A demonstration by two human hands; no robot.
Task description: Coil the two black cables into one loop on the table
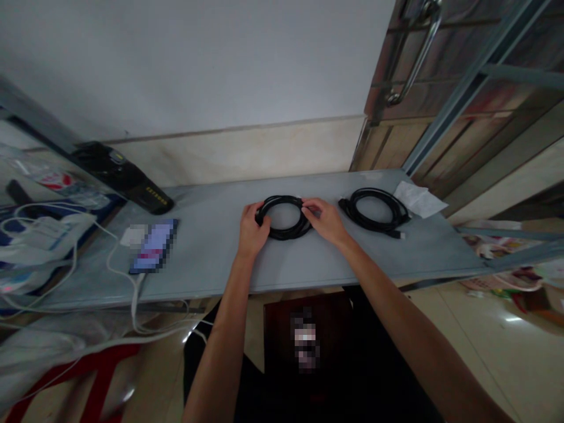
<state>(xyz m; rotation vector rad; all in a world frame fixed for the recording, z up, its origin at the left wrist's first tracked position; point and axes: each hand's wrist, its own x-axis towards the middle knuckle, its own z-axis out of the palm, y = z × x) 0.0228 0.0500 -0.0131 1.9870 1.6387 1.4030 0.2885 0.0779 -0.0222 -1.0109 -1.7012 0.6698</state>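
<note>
A coiled black cable (285, 235) lies on the grey table between my two hands. My left hand (254, 228) grips the left side of the coil, its thumb over the top and its fingers around the outer edge. On the coil's upper right side, my right hand (324, 218) pinches the cable between thumb and fingers. Farther right rests a second coiled black cable (374, 225), apart from both hands, with a connector end sticking out at its lower right.
White crumpled paper (420, 198) touches the right coil. To the left are a phone (154, 245), white charging cords (136, 294), a black cylindrical device (127, 179) and a plastic bottle (61, 181). Metal frame posts (467, 94) rise at the right, and a wall stands behind.
</note>
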